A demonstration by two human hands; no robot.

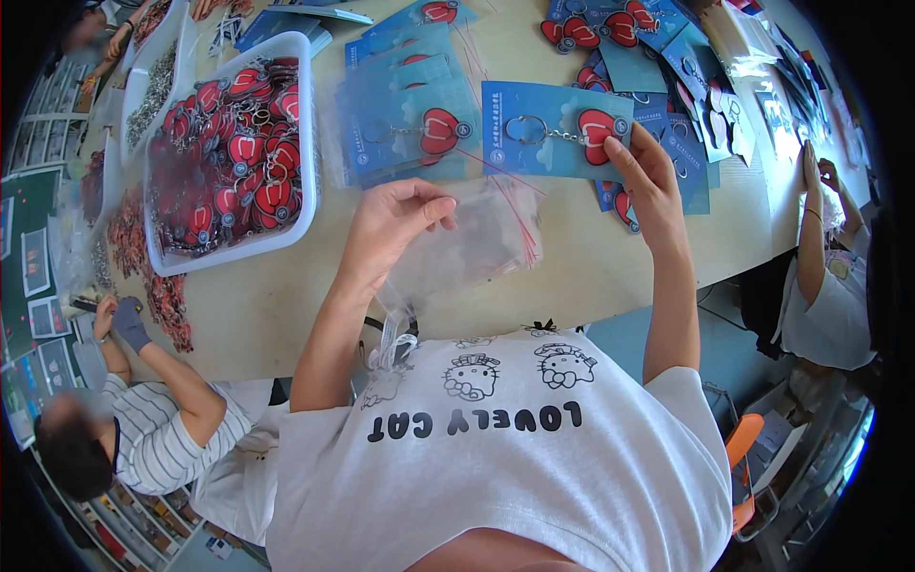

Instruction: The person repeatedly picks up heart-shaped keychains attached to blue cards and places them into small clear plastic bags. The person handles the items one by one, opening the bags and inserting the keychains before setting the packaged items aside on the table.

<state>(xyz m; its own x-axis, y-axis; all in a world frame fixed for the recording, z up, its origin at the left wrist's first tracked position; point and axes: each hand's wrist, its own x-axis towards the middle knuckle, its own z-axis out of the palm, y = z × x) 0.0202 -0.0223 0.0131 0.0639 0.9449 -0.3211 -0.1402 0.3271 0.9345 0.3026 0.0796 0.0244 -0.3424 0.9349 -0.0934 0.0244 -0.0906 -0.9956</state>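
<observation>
White tray [303, 57], upper left of frame: heaped with loose red heart keychains [238, 157] on metal rings. Further left, a second tray [133, 81] with small metal parts, contents too small to tell apart. Loose red pieces [143, 257] are scattered on the tabletop [591, 272] below and left of the white tray.

Right hand [653, 181], center right: grip closed, thumb and fingers pinching the right end of a blue card [553, 129] with a red heart keychain and ring mounted on it. Card is held flat, lifted clear of the tabletop, just above center of frame.

Left hand [391, 224], center: grip closed, fingertips pinching the top edge of a clear plastic bag [477, 243] with a red strip at its mouth. Bag hangs down and to the right of the hand, below the card, not touching it as far as I can tell.

Stack of finished blue cards [410, 114] sits just left of the held card; more carded pieces [620, 38] are spread across upper right.

Near tabletop edge runs just below the bag, touching the wearer's white shirt. Bare tabletop strip below and right of the bag is the only open room.

Other people: gloved hand [129, 324] at lower left edge of tabletop, another person's hands [820, 176] at far right.
</observation>
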